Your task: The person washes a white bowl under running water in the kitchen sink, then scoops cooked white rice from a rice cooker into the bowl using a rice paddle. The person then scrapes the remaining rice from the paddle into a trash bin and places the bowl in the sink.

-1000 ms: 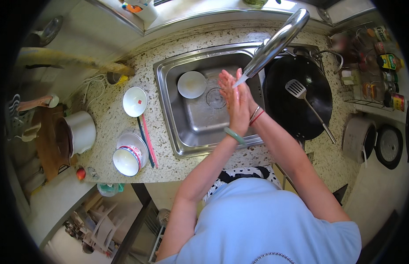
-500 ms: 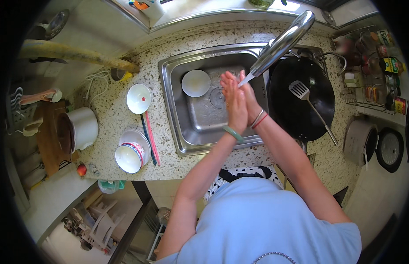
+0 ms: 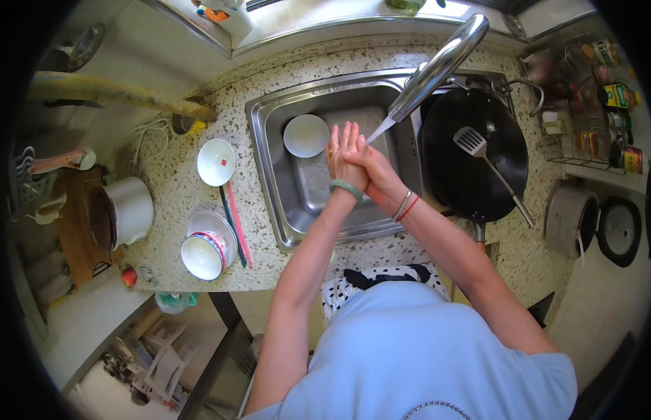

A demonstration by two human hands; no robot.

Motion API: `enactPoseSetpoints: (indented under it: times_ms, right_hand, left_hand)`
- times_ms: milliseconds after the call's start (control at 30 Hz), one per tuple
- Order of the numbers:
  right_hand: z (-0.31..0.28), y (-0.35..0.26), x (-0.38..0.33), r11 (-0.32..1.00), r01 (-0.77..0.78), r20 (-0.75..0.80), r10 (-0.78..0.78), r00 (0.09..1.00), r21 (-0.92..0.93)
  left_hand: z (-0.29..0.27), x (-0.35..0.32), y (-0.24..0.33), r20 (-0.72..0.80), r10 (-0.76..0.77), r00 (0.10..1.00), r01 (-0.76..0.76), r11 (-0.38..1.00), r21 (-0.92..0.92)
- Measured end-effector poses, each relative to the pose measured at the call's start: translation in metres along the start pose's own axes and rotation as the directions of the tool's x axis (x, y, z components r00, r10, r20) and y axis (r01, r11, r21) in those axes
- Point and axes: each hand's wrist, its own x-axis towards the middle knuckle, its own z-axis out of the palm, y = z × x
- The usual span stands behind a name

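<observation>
- Speckled counter surrounds the sink; we note a sink bowl in its far left part.
- Right of the sink, we locate a wok with a spatula resting across it. Left of the sink, we locate a counter bowl just beside chopsticks.
- Step in hand, as we judge it: rubbing and rinsing the hands under running water.
- Position: we hold both hands over the sink, touching, near the tap. Its stream reaches or passes the right hand; we cannot tell which.
- Left hand: fingers extended, slight gaps between them.
- Right hand: pressed to the left, thumb across it; other fingers hidden, set unknown to us.
- Next move, in our judgement: calls for turning the wrists so water reaches palms and backs.
</observation>
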Motion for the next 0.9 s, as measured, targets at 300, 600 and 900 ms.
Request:
enactPoseSetpoints:
  times_ms: [300,600,900]
  right_hand:
    - [-0.011,-0.014,0.032,0.959,-0.057,0.021,0.053,0.998,0.276]
    - [-0.008,-0.023,0.045,0.929,-0.103,0.145,0.054,0.988,0.356]
    - [-0.022,-0.011,0.036,0.866,0.095,-0.028,-0.094,0.995,0.491]
  left_hand:
    - [-0.004,-0.021,0.027,-0.04,0.055,0.998,-0.068,0.876,-0.478]
    - [-0.018,-0.036,0.058,-0.037,-0.065,0.997,0.023,0.736,-0.677]
    - [0.003,-0.026,0.053,-0.139,-0.022,0.99,-0.058,0.837,-0.545]
